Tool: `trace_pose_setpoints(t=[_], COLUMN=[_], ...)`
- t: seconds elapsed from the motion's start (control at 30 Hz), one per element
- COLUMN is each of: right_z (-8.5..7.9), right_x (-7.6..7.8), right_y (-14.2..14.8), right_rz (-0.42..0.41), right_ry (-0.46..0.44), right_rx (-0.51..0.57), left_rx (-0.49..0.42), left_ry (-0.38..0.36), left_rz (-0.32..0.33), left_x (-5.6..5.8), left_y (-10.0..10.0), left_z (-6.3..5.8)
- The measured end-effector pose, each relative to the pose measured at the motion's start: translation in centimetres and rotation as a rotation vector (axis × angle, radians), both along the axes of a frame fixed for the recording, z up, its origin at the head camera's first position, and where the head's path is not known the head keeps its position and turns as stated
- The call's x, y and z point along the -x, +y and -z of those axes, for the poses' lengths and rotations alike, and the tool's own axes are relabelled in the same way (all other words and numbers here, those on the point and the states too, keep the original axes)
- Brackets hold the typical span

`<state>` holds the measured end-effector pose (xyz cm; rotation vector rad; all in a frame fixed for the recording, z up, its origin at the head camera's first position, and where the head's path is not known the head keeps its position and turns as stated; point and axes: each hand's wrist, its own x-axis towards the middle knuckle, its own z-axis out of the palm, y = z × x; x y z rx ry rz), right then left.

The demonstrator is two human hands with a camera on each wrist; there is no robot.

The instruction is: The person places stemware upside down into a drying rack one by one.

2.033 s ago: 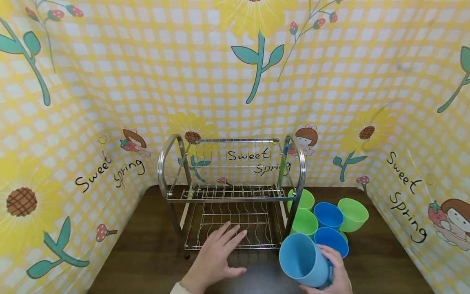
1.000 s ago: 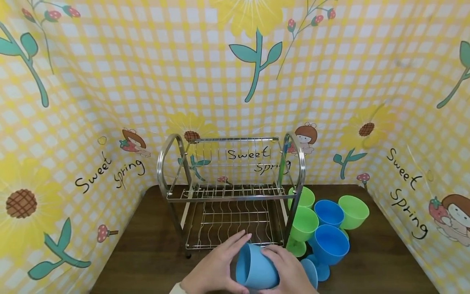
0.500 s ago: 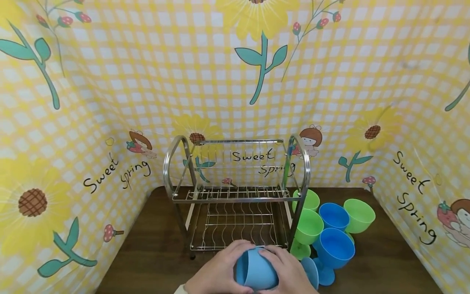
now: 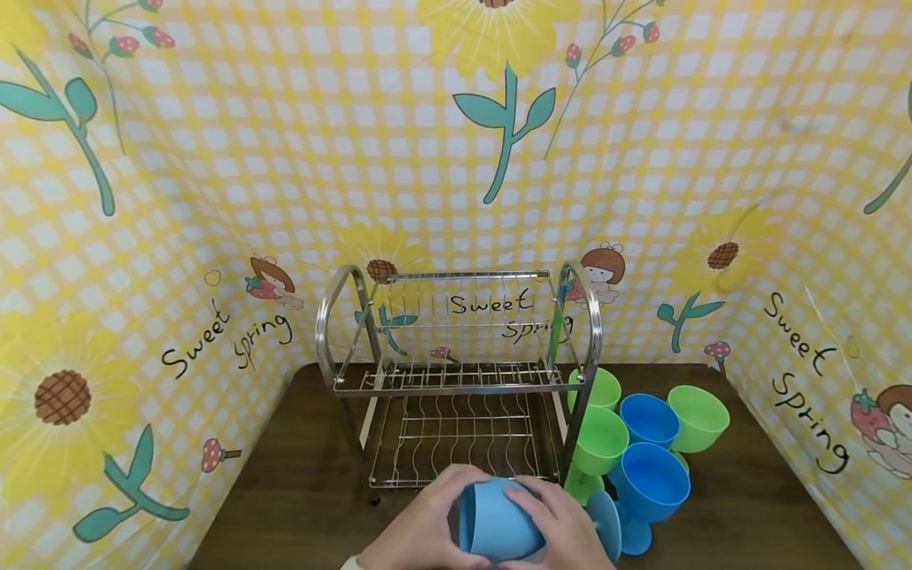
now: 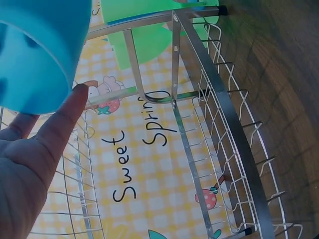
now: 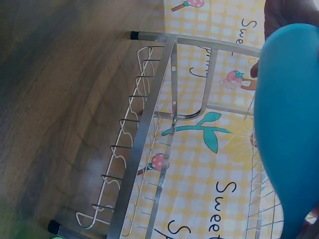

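My hand (image 5: 35, 159) comes in from the left, a fingertip at the rim of the blue cup (image 5: 67, 30), whose open mouth faces down and left. Beyond stands the metal rack (image 5: 229, 109), its wavy wires near the brown counter (image 5: 291, 94). Behind the bars I see something green (image 5: 154, 42) and the yellow checked cloth (image 5: 149, 199) lettered "Sweet Spring".

Polished metal, smooth plastic, wood grain

The light blue cup (image 4: 504, 521), bottom centre, looks like smooth matt plastic. The green cups (image 4: 601, 442) and dark blue cups (image 4: 655, 483), lower right, look like plastic with a soft sheen. Mid-frame, the rack (image 4: 463, 389) is glossy metal. The table (image 4: 267, 495) shows smooth wood grain. The patterned sheet (image 4: 321, 142) is creased, cloth or plastic unclear.
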<state>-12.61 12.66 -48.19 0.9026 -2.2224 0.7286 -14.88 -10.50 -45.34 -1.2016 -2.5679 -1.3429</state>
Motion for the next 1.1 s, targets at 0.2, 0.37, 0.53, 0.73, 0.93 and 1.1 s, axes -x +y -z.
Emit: trace_pose_setpoints(t=[0.2,0.37,0.53,0.73,0.93,1.1], right_z=[-0.6,-1.2,-1.2,-0.2,0.1,0.0], right_x=[-0.6,-1.7,-2.4,-2.4,-2.1,-1.9], right_y=[0.1,-0.1,-0.5,-1.0,-1.8,-2.4], right_rz=[0.051,0.159,0.253,0.131,0.062,0.028], right_ry=[0.192,0.050,-0.165,-0.443,-0.641,-0.701], right_rx=[0.217,0.443,0.541,0.792,0.961,0.987], left_rx=[-0.047,-0.075,-0.145,-0.256,-0.318,-0.321], left_ry=[0.082,0.056,0.050,0.173,0.301,0.382], left_rz=[-0.056,-0.112,-0.148,-0.168,-0.159,-0.184], left_x=[0.1,0.0,-0.1,0.0,-0.1,-0.4], left_y=[-0.1,-0.1,0.0,0.5,1.3,2.1], left_z=[0.5,0.7,0.8,1.3,1.6,1.9])
